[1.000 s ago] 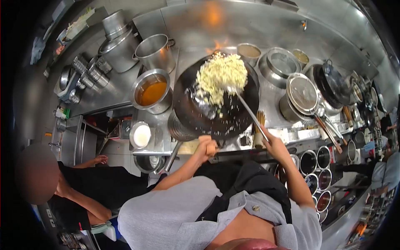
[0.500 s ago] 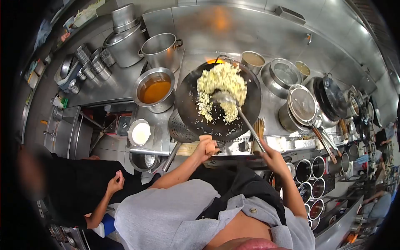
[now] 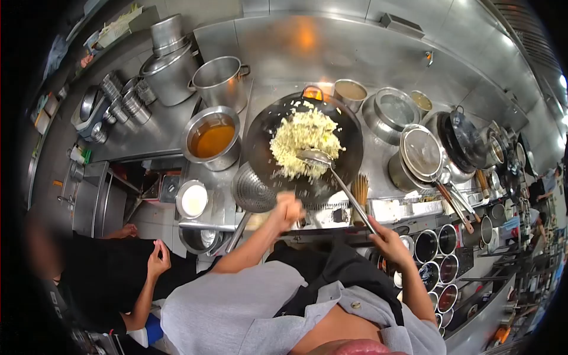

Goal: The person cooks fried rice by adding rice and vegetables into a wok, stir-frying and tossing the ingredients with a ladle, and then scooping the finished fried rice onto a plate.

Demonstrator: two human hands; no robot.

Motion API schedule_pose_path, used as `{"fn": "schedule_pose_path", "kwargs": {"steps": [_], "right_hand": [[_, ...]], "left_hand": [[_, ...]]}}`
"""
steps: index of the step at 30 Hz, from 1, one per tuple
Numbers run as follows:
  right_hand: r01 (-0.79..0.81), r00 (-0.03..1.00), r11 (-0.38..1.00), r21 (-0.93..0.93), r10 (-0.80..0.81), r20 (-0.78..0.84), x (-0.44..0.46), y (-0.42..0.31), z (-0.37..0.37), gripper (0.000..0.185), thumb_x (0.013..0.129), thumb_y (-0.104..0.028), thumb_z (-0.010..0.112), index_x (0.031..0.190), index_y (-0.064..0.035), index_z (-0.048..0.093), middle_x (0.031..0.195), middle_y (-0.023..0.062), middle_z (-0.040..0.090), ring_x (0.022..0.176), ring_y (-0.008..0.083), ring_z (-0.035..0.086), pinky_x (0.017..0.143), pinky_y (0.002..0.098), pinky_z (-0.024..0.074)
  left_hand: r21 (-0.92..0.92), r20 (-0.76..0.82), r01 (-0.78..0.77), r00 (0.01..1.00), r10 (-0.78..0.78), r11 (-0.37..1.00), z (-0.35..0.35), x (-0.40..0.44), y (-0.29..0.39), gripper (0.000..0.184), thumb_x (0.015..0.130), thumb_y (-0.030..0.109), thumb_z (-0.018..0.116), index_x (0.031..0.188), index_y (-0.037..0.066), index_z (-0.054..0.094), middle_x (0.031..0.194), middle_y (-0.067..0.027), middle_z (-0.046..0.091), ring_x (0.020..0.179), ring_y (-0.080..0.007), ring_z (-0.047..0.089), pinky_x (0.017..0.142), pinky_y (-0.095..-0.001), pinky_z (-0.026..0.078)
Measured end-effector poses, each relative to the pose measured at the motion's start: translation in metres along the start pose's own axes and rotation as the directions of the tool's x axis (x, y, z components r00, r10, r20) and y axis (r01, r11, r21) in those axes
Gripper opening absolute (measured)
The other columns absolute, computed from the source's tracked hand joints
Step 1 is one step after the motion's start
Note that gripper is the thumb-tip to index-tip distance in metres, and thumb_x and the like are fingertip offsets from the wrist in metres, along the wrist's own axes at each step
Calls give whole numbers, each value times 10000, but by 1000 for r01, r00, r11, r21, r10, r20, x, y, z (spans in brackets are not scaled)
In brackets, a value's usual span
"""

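A dark wok sits tilted over the burner, with flame showing at its far rim. Pale yellow fried rice is heaped in it, and loose grains blur near the rim. My left hand is closed at the wok's near edge; the grip itself is smeared and the near handle hidden. My right hand is wrapped round the end of a long-handled metal ladle. The ladle's bowl lies against the right side of the rice. Left of the wok rests a perforated strainer, its handle toward me.
A pot of orange liquid and a bowl of white stuff stand left. On the right are a mesh sieve on a pot, a bamboo brush and several sauce containers. Another person's hand is at lower left.
The rice has shifted from the wok's far side toward its middle, with grains thrown loose. The wok has changed its tilt. The ladle's bowl has moved slightly nearer to me.
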State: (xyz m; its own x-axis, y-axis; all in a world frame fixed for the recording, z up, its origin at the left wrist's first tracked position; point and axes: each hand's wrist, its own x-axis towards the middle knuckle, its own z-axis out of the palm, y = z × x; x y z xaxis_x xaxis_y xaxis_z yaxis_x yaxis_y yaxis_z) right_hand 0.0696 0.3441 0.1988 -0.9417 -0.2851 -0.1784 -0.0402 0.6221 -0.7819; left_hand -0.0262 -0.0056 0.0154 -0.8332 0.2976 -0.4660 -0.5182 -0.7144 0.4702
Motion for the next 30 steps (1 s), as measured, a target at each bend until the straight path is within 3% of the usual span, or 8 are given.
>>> {"fn": "schedule_pose_path", "kwargs": {"steps": [7,9,13,14,16,17,20,30], "right_hand": [[2,986,955,-297,-51,-158,101,37,54,564,938,-225,575,1465,-333,404,824,301,641,773,473,624,744,528,488],[-55,985,940,-338,-4,-172,94,16,53,584,937,-235,583,1476,-333,382,792,302,632,773,481,619,727,540,481],[102,995,994,27,-102,-12,15,21,12,621,937,-169,600,1508,-144,358,1434,142,524,1154,201,604,988,341,436],[-62,995,997,55,57,83,-3,4,-3,618,931,-156,602,1505,-176,371,1347,177,588,1129,192,618,978,346,446],[-19,997,999,-39,22,75,4,14,-6,607,932,-194,605,1495,-226,382,1157,206,641,1032,276,653,933,373,470],[27,999,992,-127,-23,34,16,19,-4,596,932,-233,609,1486,-276,394,966,236,694,934,361,689,888,399,495],[-57,998,964,-259,49,-37,87,30,23,600,927,-213,602,1487,-267,392,1000,259,660,911,413,658,846,418,496],[42,991,996,-73,-33,127,16,8,-23,582,948,-198,594,1491,-191,388,1266,243,606,1142,337,627,1004,350,430]], "left_hand": [[-45,-43,-86,996,84,995,32,46,9,131,914,228,602,1005,163,535,894,-56,612,797,-215,618,628,-400,561],[-144,259,40,966,-1,989,-45,42,-33,95,921,213,544,994,153,539,886,-80,608,783,-229,629,612,-410,580],[98,-198,-158,964,175,983,41,-31,-6,38,901,144,532,909,107,537,777,-84,582,643,-258,616,540,-373,551],[-142,285,-55,954,94,988,14,21,6,27,905,144,546,927,135,533,791,-78,583,669,-244,613,572,-384,555],[-230,387,43,920,51,972,14,72,36,56,918,142,561,951,174,529,821,-66,586,699,-214,600,619,-396,551],[-120,21,-22,999,25,992,45,68,49,63,926,140,562,957,184,530,836,-60,588,703,-198,589,633,-397,543],[-42,-67,-156,986,153,987,63,39,31,61,922,156,590,947,152,535,851,-59,592,691,-193,585,623,-399,536],[-133,300,43,954,-1,990,13,80,42,98,920,187,593,926,115,527,810,-61,586,684,-194,590,621,-384,556]]}}
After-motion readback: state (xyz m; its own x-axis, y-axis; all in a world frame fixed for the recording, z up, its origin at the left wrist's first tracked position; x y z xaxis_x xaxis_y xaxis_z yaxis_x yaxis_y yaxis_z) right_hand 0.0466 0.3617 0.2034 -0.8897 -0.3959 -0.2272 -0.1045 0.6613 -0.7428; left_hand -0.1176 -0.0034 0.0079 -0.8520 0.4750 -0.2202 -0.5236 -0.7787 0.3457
